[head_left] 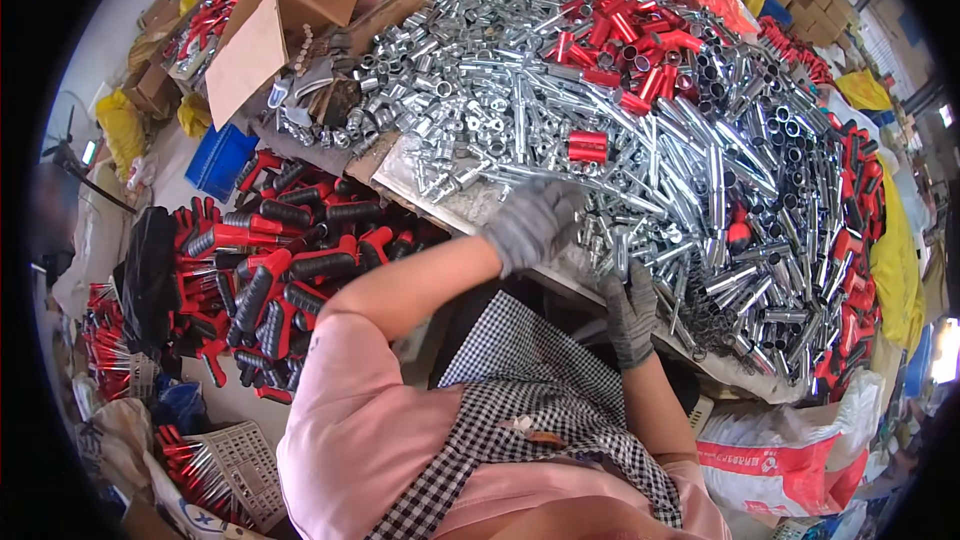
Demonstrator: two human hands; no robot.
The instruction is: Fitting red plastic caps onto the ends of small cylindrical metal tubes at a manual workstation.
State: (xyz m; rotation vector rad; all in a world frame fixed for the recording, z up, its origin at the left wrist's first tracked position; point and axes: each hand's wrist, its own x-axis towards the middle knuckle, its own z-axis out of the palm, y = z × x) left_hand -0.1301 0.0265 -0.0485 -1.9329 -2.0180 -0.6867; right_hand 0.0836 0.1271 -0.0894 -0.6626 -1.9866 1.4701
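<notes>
My left hand (535,225), in a grey knitted glove, reaches over the near edge of a table (470,202) heaped with shiny metal parts. Its fingers are curled, and what they hold, if anything, is hidden. Close to the right, my right hand (630,315), gloved the same way, points up toward the heap with its fingers closed around a short metal tube (621,255). Around both hands lie small silver fittings (487,125) and long metal rods (655,165). Two red cylinders (588,146) rest side by side just beyond my left hand.
Red tubes (640,35) top the pile, with wider chrome tubes (765,285) at the right. Left of the table are many red-and-black handles (290,260), a blue bin (220,162) and an open cardboard box (290,25). A white-and-red sack (790,460) stands at the lower right.
</notes>
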